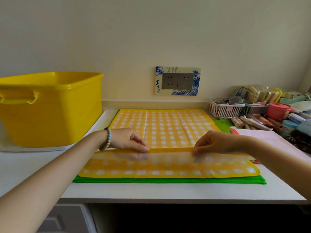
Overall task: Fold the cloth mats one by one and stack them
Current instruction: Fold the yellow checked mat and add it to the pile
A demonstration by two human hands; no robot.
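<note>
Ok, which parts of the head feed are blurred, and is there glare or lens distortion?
Head view: only the lifted flap of the yellow checked mat, pinched between the left hand and the right hand, is smeared; its flat far half is sharp. Head view: the light is soft, with no glare. Head view: wide-angle stretch shows towards the edges, where the yellow bin leans.

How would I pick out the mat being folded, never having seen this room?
Find the big yellow tub on the white counter; just right of it lies a flat pile. The yellow checked mat on top, its lifted edge pinched by the left hand and right hand, is it; the green mats beneath are plain.
</note>
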